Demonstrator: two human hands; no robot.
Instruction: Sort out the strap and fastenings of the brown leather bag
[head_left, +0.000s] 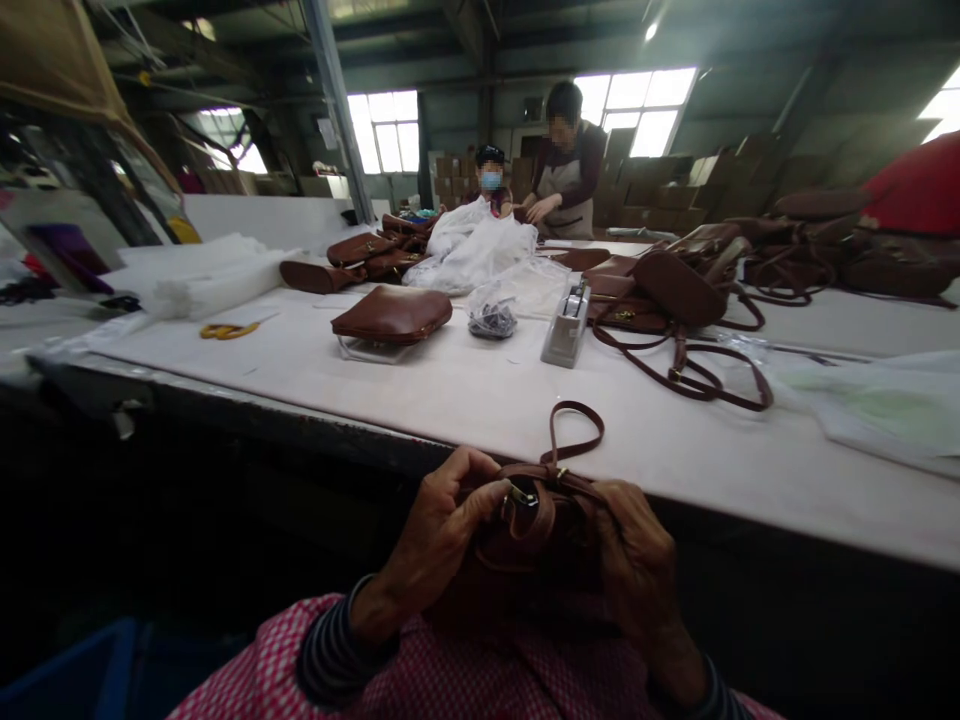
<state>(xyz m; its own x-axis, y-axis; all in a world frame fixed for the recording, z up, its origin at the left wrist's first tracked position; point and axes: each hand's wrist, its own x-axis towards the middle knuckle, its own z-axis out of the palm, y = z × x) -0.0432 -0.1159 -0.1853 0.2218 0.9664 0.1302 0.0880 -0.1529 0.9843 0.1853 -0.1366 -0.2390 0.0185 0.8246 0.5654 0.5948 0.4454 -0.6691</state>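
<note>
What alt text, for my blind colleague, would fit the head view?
A person's left hand and right hand hold a brown bag beside a white table bearing more brown bags and white wrapping. Two people are beyond.

A smooth brown leather-look finish is seen on the bag point(391, 316), softly glossy on top. To its right, crinkled clear plastic is wrapped round a dark bundle point(492, 320); beyond that, grey metal-looking surfaces are shown by the stapler-like tool point(566, 325). Behind the bag, thin wrinkled white plastic point(480, 240) is heaped.
</note>
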